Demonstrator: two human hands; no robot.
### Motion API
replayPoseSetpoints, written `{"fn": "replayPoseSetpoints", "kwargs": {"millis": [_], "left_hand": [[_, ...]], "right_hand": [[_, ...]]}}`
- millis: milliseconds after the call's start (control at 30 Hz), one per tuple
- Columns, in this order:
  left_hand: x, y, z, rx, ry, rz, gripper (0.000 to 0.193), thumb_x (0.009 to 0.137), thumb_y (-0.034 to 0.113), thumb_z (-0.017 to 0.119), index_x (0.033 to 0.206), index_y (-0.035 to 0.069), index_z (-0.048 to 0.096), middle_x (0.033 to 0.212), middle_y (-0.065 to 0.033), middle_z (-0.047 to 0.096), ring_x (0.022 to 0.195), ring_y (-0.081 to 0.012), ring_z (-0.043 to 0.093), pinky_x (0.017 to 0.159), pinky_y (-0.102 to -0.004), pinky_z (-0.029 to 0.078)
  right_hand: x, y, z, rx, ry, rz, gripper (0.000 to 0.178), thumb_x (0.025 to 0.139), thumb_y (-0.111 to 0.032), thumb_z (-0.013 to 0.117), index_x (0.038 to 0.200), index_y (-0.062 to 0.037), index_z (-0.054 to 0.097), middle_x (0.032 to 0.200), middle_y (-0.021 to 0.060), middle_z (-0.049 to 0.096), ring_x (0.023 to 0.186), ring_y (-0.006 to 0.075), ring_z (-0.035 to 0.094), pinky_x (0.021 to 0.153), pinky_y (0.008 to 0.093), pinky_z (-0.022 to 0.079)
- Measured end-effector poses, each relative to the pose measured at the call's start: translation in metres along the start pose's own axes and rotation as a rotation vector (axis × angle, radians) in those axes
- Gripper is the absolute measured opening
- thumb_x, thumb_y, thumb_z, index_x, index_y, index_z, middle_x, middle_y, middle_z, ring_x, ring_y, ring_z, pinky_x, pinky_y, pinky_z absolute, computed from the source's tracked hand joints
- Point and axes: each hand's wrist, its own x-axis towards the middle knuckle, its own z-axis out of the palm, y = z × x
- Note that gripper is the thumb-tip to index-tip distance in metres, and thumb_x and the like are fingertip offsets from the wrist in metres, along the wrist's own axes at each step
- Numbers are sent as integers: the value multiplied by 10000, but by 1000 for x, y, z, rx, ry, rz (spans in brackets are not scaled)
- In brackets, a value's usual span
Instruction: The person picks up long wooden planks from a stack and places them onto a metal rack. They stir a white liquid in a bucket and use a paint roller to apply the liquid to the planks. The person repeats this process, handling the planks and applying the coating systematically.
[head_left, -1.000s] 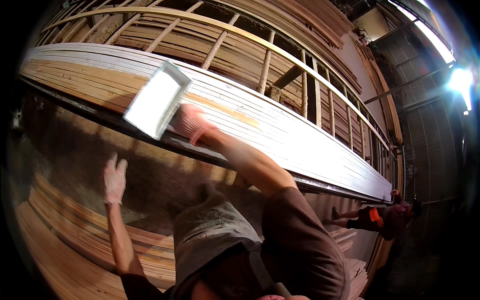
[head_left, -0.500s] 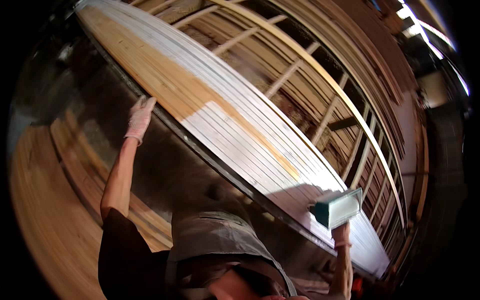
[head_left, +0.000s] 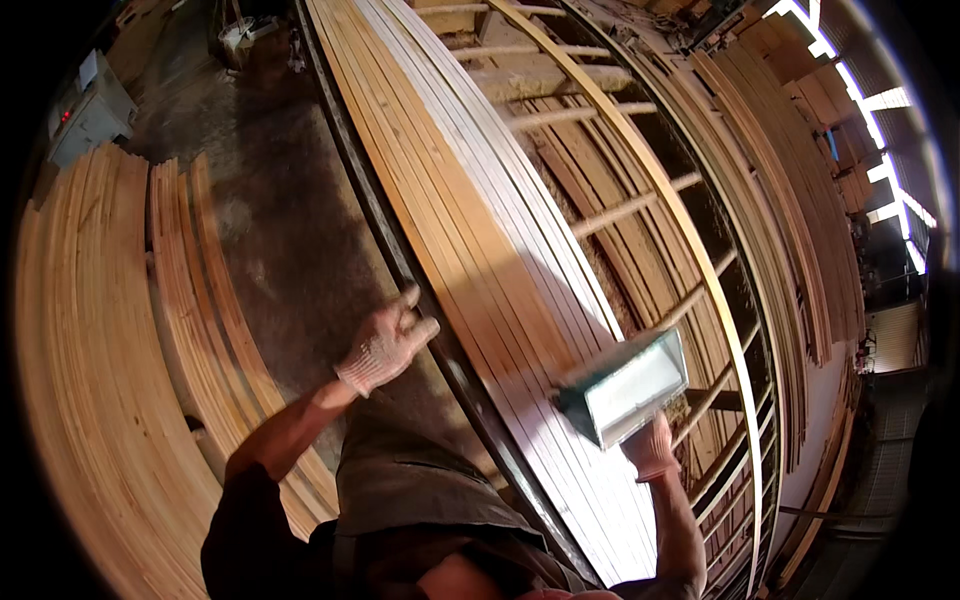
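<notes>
Two gloved hands are at work over a long bed of pale planks laid edge to edge on a dark metal-edged frame. The right hand is closed around the underside of a wide, boxy metal scoop-like tool (possibly a broad spreader or sanding block; its working face is turned away), held just above the planks toward their near end. The left hand holds nothing, fingers loosely apart, hovering beside the frame's edge over the dusty floor.

My read is that the surface of the planks is being worked in passes along their length, with the tool somewhere mid-sweep. A further pass would call for keeping the tool flat to the boards and the free hand clear of its path.

Stacks of lumber curve along the left, and slatted racks stand beyond the planks. Whether the tool touches the wood cannot be told, since motion blur softens its lower edge. The right fingers are mostly hidden behind it.
</notes>
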Motion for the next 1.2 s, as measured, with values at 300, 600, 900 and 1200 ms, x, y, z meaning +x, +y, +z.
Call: {"fn": "replayPoseSetpoints", "kwargs": {"millis": [300, 600, 900, 1200], "left_hand": [[33, 10, -77, -78, -509, -21, 778, 979, 411, 659, 1541, -16, 334, 1530, -228, 454, 1377, -335, 507, 1105, -363, 454], [70, -25, -196, 119, -137, -43, 476, 964, 328, 649, 1337, 33, 625, 1257, -205, 681, 1179, -291, 664, 987, -354, 518], [105, -138, -332, -7, -185, -407, 420, 1004, 220, 600, 1307, -69, 615, 1090, -94, 716, 1020, -151, 637, 916, -313, 506], [178, -244, -428, -382, -323, -774, 303, 1017, 362, 578, 875, 103, 644, 665, 0, 569, 580, -135, 558, 494, -267, 402]], "right_hand": [[391, -115, -221, -446, 526, -382, 335, 1003, -141, 451, 1222, 1, 662, 1233, 214, 681, 1158, 269, 663, 985, 383, 547], [644, -251, -387, 672, 581, -129, 409, 952, -304, 569, 1241, -31, 667, 1258, 216, 675, 1207, 356, 632, 1000, 428, 499], [636, -331, -408, 723, 390, 23, 342, 880, -306, 614, 958, -2, 750, 987, 194, 743, 926, 308, 734, 748, 430, 577], [326, -235, -238, 153, 136, 187, 187, 908, -136, 576, 815, -40, 709, 776, 92, 658, 695, 233, 649, 592, 386, 540]]}}
